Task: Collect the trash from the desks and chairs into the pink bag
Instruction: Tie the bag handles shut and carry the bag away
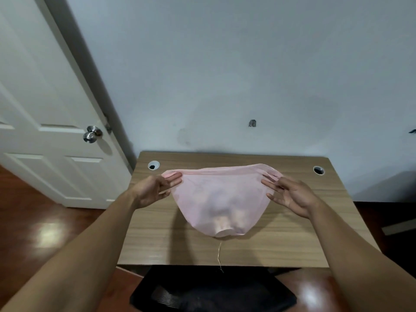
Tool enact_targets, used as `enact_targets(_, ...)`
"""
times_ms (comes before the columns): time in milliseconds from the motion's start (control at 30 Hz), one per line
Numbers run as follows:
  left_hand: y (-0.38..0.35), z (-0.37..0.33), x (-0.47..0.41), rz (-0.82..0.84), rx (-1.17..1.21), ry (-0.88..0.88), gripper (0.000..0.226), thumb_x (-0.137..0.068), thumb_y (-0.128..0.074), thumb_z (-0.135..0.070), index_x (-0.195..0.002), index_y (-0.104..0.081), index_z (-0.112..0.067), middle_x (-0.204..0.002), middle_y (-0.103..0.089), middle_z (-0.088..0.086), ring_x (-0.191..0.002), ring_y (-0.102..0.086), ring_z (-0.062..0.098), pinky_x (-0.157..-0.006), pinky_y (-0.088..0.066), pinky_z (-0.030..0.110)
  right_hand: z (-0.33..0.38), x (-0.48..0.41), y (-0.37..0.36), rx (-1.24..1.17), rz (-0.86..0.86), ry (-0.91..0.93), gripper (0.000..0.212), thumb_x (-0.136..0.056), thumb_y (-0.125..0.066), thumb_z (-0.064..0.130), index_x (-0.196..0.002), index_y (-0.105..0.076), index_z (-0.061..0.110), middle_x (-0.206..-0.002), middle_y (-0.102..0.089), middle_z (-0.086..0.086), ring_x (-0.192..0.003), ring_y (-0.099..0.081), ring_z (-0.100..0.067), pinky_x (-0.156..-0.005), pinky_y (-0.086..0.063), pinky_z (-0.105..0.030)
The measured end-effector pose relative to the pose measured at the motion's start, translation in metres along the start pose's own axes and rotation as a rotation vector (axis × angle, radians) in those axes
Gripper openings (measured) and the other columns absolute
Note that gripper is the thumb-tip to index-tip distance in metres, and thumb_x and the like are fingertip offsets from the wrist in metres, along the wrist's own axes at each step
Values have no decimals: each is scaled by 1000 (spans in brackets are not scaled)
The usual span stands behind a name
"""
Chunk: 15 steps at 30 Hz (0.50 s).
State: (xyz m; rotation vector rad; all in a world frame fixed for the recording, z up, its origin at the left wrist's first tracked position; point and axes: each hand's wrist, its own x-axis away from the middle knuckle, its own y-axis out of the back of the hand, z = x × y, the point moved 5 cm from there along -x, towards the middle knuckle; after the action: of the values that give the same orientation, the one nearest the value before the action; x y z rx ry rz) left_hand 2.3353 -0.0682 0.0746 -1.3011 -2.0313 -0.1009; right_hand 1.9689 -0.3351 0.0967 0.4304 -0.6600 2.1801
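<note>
A thin pink bag (219,199) hangs over the middle of a wooden desk (157,239), its mouth stretched wide. Pale lumps show through the plastic near its bottom, which rests on or just above the desktop. My left hand (155,188) pinches the left end of the bag's rim. My right hand (290,194) holds the right end of the rim, with the other fingers spread. A thin yellowish string (218,255) lies on the desk below the bag and reaches past the front edge.
The desk stands against a pale wall and has two round cable holes (153,165) (319,170) at its back corners. A black chair seat (213,291) sits under the front edge. A white door (45,131) with a metal knob is at the left, over a red-brown floor.
</note>
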Motion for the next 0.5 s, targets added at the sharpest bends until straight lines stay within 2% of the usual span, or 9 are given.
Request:
enact_targets(67,2,10,-1,-33,-112,-17,50,-104,-50,0,-148,-64,-18,-146,-69,-18,-136,-63,1,-94,-39,30,-7,-1,1,23,-7,41,40,-109,-57,1,-148,-61,7,-148,-71,2,-137,-67,-17,-103,-59,-45)
enact_targets(167,6,21,-2,-95,-174,-45,40,-106,-66,-17,-146,-67,-16,-140,-73,-16,-130,-69,5,-96,-36,34,-13,-1,1,74,-35,60,41,-104,-66,0,-144,-64,7,-143,-74,0,-133,-70,-16,-106,-56,-45)
enact_targets(300,8,23,3,-164,-199,-93,43,-106,-67,-40,-142,-69,-17,-134,-77,-13,-124,-73,7,-105,-34,41,-13,-1,9,202,-179,105,30,-112,-61,23,-133,-71,5,-131,-80,0,-117,-78,-14,-95,-54,-33)
enact_targets(400,8,19,8,-205,-206,-143,43,-105,-64,-49,-138,-69,-21,-130,-79,-9,-119,-76,11,-108,-35,45,-10,-2,18,246,-320,145,26,-112,-60,31,-117,-76,11,-113,-84,1,-88,-81,-10,-78,-54,-28)
enact_targets(467,7,17,10,-229,-221,-164,44,-105,-63,-54,-133,-71,-21,-127,-80,-8,-117,-78,13,-102,-37,43,-7,-3,22,234,-404,181,22,-108,-68,31,-102,-78,13,-100,-80,-2,-64,-70,-10,-67,-53,-26)
enact_targets(500,6,16,12,-244,-226,-176,44,-103,-63,-57,-126,-73,-21,-123,-82,-7,-113,-79,13,-96,-38,41,-6,-3,23,234,-441,196,22,-106,-71,32,-95,-77,15,-95,-73,-3,-58,-61,-10,-63,-52,-26)
